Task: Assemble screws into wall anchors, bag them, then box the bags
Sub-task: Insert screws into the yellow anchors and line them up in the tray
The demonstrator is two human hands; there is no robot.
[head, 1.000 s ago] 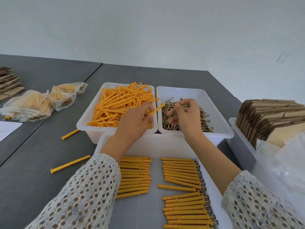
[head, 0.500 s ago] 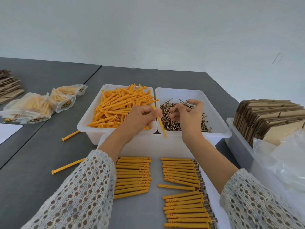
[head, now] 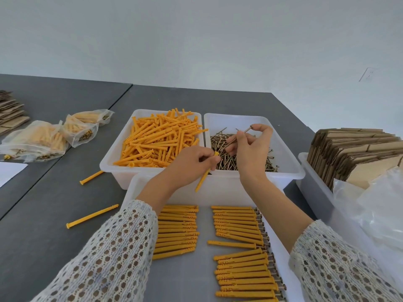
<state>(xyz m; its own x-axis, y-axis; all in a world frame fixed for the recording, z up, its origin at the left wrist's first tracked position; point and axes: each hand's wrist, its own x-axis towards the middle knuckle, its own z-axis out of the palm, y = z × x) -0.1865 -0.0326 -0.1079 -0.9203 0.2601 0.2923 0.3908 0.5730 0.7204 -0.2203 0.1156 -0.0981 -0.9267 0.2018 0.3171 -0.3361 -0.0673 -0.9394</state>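
Nearest, below both wrists, rows of assembled anchors (head: 242,268) lay in the front tray (head: 139,188). Up from there, the left hand (head: 192,164) gripped one orange anchor (head: 205,174), its tip slanting down toward the tray. Just right of it, a small gap between them, the right hand (head: 250,149) pinched a single screw (head: 237,137) above the screw bin (head: 283,149). Beyond the left hand sat the anchor bin (head: 115,153), heaped full.
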